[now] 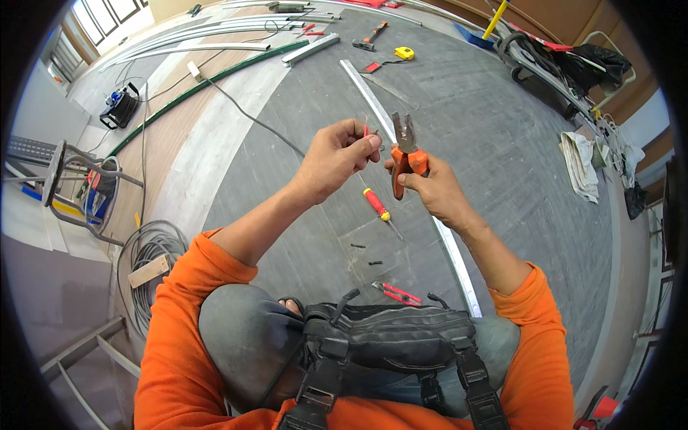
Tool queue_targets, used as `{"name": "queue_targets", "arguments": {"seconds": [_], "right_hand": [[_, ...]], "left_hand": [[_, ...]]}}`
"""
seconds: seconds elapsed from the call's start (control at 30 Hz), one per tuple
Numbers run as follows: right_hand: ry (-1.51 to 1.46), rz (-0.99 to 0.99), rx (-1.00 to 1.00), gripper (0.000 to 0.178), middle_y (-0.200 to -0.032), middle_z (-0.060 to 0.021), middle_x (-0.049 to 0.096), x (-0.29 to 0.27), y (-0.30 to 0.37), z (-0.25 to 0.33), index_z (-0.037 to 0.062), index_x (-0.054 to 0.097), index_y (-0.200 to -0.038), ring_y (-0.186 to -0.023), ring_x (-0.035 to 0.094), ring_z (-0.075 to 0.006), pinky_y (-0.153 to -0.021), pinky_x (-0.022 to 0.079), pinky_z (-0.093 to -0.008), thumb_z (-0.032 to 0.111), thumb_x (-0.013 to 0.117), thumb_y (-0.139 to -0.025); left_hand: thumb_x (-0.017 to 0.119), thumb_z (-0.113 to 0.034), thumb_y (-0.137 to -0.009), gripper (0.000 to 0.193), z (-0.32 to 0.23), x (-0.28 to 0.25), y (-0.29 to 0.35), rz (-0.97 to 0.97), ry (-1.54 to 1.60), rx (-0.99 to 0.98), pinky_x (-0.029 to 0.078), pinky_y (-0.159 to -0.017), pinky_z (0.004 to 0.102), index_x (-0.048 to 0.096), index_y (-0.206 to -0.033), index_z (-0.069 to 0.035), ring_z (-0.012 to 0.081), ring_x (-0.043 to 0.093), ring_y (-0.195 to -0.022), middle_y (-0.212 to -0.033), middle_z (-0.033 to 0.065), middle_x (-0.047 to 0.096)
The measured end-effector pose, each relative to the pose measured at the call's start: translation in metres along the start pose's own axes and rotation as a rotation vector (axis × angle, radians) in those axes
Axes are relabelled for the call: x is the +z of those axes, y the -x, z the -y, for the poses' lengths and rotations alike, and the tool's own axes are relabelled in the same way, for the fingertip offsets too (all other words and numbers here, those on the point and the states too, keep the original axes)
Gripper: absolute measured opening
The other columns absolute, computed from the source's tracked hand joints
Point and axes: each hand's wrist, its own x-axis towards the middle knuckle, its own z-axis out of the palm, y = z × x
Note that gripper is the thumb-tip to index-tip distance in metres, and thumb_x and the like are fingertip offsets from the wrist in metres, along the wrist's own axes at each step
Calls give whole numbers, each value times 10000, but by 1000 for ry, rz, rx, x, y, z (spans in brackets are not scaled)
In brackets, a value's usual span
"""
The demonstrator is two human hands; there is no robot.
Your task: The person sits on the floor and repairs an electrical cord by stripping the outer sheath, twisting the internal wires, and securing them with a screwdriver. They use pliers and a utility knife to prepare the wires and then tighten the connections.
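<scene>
My left hand (337,154) is closed, pinching the end of a grey cable (258,123) between thumb and fingers. A short red wire (366,130) shows at the fingertips, with small dark and thin strands beside it that I cannot make out clearly. My right hand (437,188) is wrapped around combination pliers (405,147) with orange handles, their jaws pointing up and slightly apart, close to the left fingertips but not touching the wire. Below the hands, a red and yellow screwdriver (376,204) lies on the grey floor. Nearer my knees is a red-handled cutter (396,292).
A long metal profile (451,258) runs along the floor under my right arm. Beyond lie a hammer (370,36) and a yellow tape measure (404,53). Coiled cable (154,247) and a stool (57,175) are at left; a loaded trolley (552,72) stands far right.
</scene>
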Motion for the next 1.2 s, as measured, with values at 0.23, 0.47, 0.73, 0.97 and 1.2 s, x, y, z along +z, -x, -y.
{"name": "queue_targets", "arguments": {"seconds": [0.23, 0.47, 0.73, 0.97, 1.2], "right_hand": [[158, -55, 57, 349, -1103, -126, 719, 0, -4, 6, -12, 647, -1258, -956, 676, -192, -878, 526, -348, 77, 617, -922], [233, -90, 13, 356, -1132, -138, 727, 4, -1, 6, -16, 641, -1265, -1078, 688, -253, -975, 505, -373, 91, 633, -925], [244, -97, -32, 279, -981, -33, 679, 2, -2, 6, -9, 656, -1228, -779, 574, -92, -710, 494, -285, 66, 659, -960], [278, -96, -62, 326, -1024, -81, 673, 12, 0, 15, 12, 620, -1270, -889, 616, -163, -805, 506, -317, 99, 675, -961], [342, -127, -97, 366, -1092, -207, 687, 13, -1, 10, 14, 605, -1273, -1016, 689, -323, -901, 524, -422, 149, 703, -947]], "left_hand": [[659, -236, -1013, 224, -14, 0, -8, 23, -93, -2, 406, -605, 209, 691, -1087, -26, 37, 499, -682, -861, -19, 638], [691, -223, -992, 162, -8, 4, -7, -32, 94, -87, 411, -612, 211, 667, -991, -62, 35, 503, -701, -855, -2, 644], [765, -257, -936, 206, -12, 1, -5, -106, -99, 73, 383, -591, 191, 674, -945, -73, 29, 485, -675, -801, -14, 629], [767, -253, -930, 201, -10, 4, -2, -97, -92, 62, 378, -576, 193, 671, -938, -77, 26, 484, -671, -786, -21, 620], [762, -240, -935, 188, -14, 5, -1, -99, -52, 44, 376, -577, 183, 683, -967, -74, 20, 482, -671, -787, -27, 615]]}}
